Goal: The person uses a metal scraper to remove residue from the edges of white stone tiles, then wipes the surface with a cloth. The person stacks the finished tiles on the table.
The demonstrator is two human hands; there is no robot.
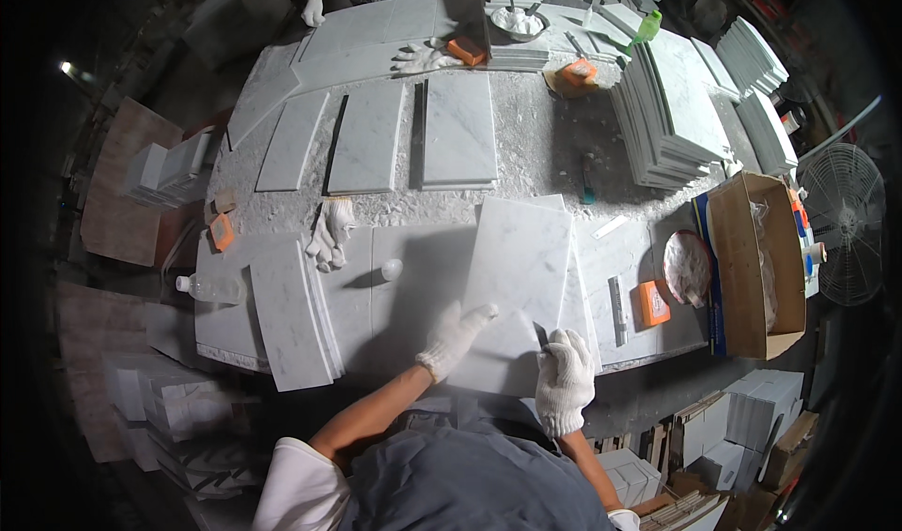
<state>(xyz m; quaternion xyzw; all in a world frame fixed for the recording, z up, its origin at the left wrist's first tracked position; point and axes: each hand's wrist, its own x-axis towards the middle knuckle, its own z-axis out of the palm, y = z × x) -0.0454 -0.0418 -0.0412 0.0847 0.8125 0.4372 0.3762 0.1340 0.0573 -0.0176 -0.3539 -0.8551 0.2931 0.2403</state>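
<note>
In front of me lies a grey-veined white marble tile (520, 258), resting on another tile that juts out at its right side. My left hand (458, 338), in a white knitted glove, is on the near left part of the tile, slightly blurred, its fingers stretched toward the right. My right hand (566, 381), gloved the same way, is closed round a scraper (540, 333) whose short dark blade points at the tile's near right part. The handle is hidden in the fist. A small whitish cup (392, 270) stands left of the tile.
Leaning tiles (289, 315) overhang the table's front edge at left, near a clear bottle (214, 288) and a loose glove (331, 234). Right are an orange block (653, 304), a cardboard box (752, 263) and a tall tile stack (669, 108). Another person's gloved hand (313, 10) is across the table.
</note>
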